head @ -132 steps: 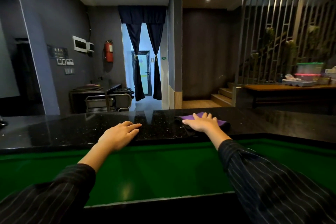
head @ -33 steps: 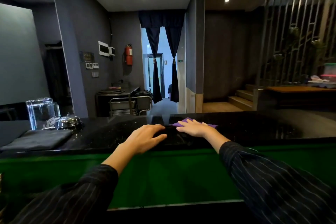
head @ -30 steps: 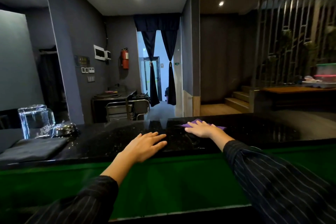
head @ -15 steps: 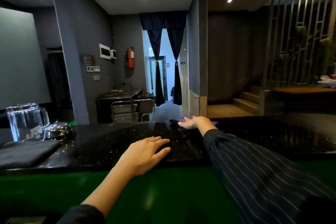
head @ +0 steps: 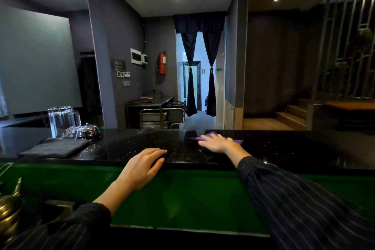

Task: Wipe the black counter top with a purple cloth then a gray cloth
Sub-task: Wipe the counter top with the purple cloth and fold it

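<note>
Gray cloth [head: 53, 148], mugs [head: 63, 122], bell [head: 89, 131] at left; black counter top [head: 294, 146], dim room; right hand [head: 215, 144] flat on purple cloth [head: 210, 135], left hand [head: 142, 165] flat

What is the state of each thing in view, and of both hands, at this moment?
Purple cloth: flat on the counter top, under the right hand.
Gray cloth: folded, lying untouched at the left.
Right hand: flat, pressing the purple cloth.
Left hand: flat, resting on the counter top's near edge.
Curtains: tied back.
</note>
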Demonstrator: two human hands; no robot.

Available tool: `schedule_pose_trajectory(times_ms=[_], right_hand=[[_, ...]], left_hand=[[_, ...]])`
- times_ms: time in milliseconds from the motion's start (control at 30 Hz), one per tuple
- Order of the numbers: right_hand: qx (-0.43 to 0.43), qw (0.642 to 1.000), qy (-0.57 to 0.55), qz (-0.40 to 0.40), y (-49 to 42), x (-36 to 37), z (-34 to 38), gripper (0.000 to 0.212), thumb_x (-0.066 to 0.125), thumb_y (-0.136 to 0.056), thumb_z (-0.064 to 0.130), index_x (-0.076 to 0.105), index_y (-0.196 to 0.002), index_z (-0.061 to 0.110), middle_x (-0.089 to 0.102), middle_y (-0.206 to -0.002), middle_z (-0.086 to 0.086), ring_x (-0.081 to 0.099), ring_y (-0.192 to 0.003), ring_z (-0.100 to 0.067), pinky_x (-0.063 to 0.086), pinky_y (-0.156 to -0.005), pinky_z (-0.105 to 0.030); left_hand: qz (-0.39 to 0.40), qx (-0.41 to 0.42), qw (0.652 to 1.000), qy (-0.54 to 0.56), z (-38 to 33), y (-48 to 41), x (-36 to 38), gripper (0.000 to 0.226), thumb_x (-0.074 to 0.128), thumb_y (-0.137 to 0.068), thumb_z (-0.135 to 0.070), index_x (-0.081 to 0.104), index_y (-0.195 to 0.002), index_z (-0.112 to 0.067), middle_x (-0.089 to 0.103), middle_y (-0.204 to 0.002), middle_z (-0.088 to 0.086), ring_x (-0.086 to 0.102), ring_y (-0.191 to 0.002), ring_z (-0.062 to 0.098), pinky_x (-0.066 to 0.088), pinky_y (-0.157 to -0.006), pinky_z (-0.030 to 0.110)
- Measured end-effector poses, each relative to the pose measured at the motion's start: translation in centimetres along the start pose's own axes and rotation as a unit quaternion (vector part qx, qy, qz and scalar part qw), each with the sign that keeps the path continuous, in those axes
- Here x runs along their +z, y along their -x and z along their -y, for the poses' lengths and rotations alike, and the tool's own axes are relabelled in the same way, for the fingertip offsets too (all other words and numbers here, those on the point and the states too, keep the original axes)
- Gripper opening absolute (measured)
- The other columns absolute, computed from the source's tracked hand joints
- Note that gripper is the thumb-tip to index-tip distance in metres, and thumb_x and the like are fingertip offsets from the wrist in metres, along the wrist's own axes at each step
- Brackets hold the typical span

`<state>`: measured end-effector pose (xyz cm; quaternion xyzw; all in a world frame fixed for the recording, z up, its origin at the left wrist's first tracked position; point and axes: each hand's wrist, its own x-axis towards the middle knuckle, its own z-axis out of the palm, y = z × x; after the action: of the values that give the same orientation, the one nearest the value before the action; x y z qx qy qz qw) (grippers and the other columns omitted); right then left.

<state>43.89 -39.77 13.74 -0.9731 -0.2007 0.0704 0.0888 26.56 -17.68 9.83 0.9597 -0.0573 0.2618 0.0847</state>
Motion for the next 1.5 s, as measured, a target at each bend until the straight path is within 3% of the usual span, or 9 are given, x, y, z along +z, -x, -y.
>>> schedule_pose_trajectory(times_ms=[133,267,400,567,700,933,1133,1267,1500], right_hand=[[0.069,0.997,-0.016,-0.010,2.9,-0.8,-3.9,0.067,0.019,-0.096,0.068,0.011,-0.155,0.037,-0.001,-0.165,-0.002,-0.001,-0.152,-0.027,-0.002,-0.119,-0.051],[0.163,0.985,0.018,-0.047,4.6,0.2,-2.4,0.069,0.020,-0.096,0.066,0.013,-0.156,0.033,0.003,-0.164,-0.012,0.003,-0.150,-0.035,0.002,-0.119,-0.052],[0.246,0.967,0.054,-0.045,5.8,1.2,0.9,0.079,0.028,-0.092,0.070,0.011,-0.157,0.029,0.006,-0.162,-0.020,0.005,-0.148,-0.042,0.006,-0.117,-0.055],[0.275,0.958,0.067,-0.047,5.7,2.2,5.6,0.088,0.035,-0.089,0.071,0.008,-0.157,0.023,0.006,-0.161,-0.024,0.005,-0.148,-0.043,0.009,-0.117,-0.055],[0.268,0.960,0.057,-0.052,4.7,3.0,9.9,0.086,0.034,-0.090,0.070,0.011,-0.157,0.023,0.006,-0.161,-0.024,0.006,-0.148,-0.043,0.008,-0.118,-0.055],[0.185,0.981,0.040,-0.048,2.3,4.2,18.8,0.083,0.031,-0.091,0.070,0.010,-0.157,0.024,0.003,-0.162,-0.022,0.005,-0.148,-0.042,0.005,-0.119,-0.054],[-0.001,0.999,0.028,-0.020,-0.6,5.3,26.3,0.076,0.022,-0.094,0.069,0.010,-0.157,0.028,0.003,-0.164,-0.016,0.003,-0.150,-0.036,0.002,-0.119,-0.055],[-0.084,0.996,0.028,0.020,-1.2,5.2,25.2,0.068,0.021,-0.096,0.067,0.010,-0.155,0.037,0.000,-0.165,-0.005,0.000,-0.152,-0.029,0.000,-0.118,-0.055],[0.081,0.997,0.001,-0.015,-4.4,2.9,14.6,0.070,0.018,-0.095,0.069,0.011,-0.156,0.036,-0.001,-0.165,-0.002,0.000,-0.152,-0.028,-0.001,-0.119,-0.052]], left_hand=[[0.058,-0.017,0.996,-0.066,0.8,2.9,-0.6,0.064,0.018,-0.087,-0.056,0.022,-0.148,-0.036,0.029,-0.155,-0.003,0.022,-0.145,0.015,0.009,-0.118,0.036],[0.080,-0.063,0.992,-0.076,-0.2,3.8,-0.9,0.062,0.042,-0.095,-0.040,0.014,-0.150,-0.032,0.017,-0.159,-0.001,0.010,-0.148,0.019,0.001,-0.119,0.042],[0.097,-0.067,0.991,-0.063,-0.8,4.0,-0.9,0.069,0.047,-0.093,-0.041,0.012,-0.151,-0.028,0.013,-0.160,0.002,0.006,-0.148,0.021,-0.001,-0.120,0.042],[0.094,0.007,0.994,-0.057,1.4,5.0,-1.8,0.072,0.051,-0.090,-0.033,0.012,-0.151,-0.027,0.015,-0.159,-0.002,0.009,-0.148,0.015,0.003,-0.119,0.032],[0.096,0.044,0.992,-0.074,4.1,5.1,-2.9,0.071,0.046,-0.093,-0.031,0.007,-0.152,-0.025,0.013,-0.160,-0.005,0.007,-0.148,0.012,0.000,-0.119,0.032],[0.160,-0.057,0.978,-0.122,12.3,5.2,-5.2,0.080,0.047,-0.092,-0.044,-0.005,-0.151,-0.028,0.001,-0.161,-0.001,-0.001,-0.148,0.020,-0.001,-0.118,0.047],[0.071,-0.037,0.986,-0.143,13.3,5.5,-4.2,0.077,0.055,-0.081,-0.038,0.017,-0.147,-0.030,0.023,-0.152,-0.002,0.019,-0.142,0.020,0.012,-0.117,0.041],[0.024,-0.024,0.990,-0.138,13.8,6.5,-3.6,0.078,0.055,-0.077,-0.032,0.020,-0.146,-0.031,0.027,-0.151,-0.004,0.023,-0.141,0.018,0.014,-0.114,0.036],[-0.017,-0.026,0.992,-0.121,13.8,7.3,-2.4,0.081,0.051,-0.072,-0.031,0.020,-0.147,-0.029,0.027,-0.151,-0.004,0.020,-0.143,0.018,0.012,-0.116,0.037]])
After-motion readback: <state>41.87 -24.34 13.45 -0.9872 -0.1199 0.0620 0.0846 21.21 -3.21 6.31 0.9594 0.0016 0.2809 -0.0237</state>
